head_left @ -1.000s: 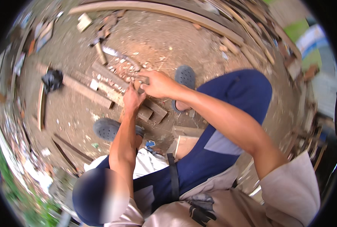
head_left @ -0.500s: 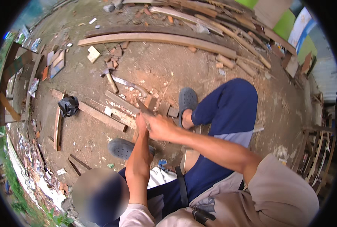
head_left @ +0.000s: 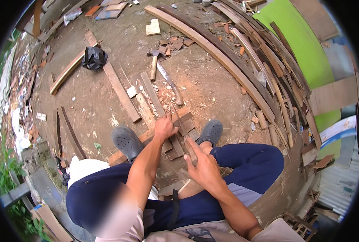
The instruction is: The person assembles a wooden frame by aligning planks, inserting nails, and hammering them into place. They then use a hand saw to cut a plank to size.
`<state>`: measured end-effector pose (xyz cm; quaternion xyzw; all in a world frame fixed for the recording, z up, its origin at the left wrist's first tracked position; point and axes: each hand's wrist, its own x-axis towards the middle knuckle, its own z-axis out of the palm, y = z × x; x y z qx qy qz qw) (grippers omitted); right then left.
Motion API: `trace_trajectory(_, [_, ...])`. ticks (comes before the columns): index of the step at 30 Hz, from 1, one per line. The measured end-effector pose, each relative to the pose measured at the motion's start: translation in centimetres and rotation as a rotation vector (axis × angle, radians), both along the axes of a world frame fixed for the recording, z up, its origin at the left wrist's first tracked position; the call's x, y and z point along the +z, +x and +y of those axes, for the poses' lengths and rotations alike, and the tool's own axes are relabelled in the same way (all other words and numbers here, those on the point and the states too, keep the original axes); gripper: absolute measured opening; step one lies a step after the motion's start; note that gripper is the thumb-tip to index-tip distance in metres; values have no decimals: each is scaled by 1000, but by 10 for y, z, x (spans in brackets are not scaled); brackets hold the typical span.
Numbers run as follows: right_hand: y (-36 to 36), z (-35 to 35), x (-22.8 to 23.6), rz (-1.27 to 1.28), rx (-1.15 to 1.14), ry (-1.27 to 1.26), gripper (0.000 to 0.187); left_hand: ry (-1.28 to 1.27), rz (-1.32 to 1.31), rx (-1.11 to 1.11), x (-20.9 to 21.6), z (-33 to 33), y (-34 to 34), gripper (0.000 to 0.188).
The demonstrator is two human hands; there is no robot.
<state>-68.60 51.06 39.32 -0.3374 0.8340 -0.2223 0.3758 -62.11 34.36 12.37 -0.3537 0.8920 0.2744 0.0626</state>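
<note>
My left hand point(head_left: 165, 127) is closed over the brown wooden plank point(head_left: 183, 115), which lies slantwise between my feet on other wood pieces. My right hand point(head_left: 203, 167) is nearer to my body, with its thumb and forefinger along the handle of a slim tool point(head_left: 181, 123). The narrow dark blade points away from me, beside my left hand and across the plank; its exact kind is not clear. Short wood offcuts point(head_left: 174, 148) lie below the plank. A curved machete point(head_left: 169, 80) and a hammer point(head_left: 154, 66) with a wooden handle rest on the ground farther off.
Long timber beams point(head_left: 211, 48) curve across the far right beside a pile of boards. A black plastic bag point(head_left: 94, 58) sits on planks at the left. My grey clogs point(head_left: 127, 141) flank the work. Green sheets point(head_left: 296, 40) stand at the right.
My hands were close together on the tool; now they are apart, the left on the plank and the right drawn back along the handle. The view has turned.
</note>
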Motion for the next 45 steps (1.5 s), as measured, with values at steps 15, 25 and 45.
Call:
trace_trajectory(15, [-18,-58,-34,-30,36,170,56,100,-63,20,8,3,-9,74])
trace_trajectory(25, [-21,-63,-40,13,42,81,54,95,-50,7,3,1,-9,74])
trace_trajectory(45, [-17,-19,-67,16,20,-195,62,10,14,23,-7,2,-10,75])
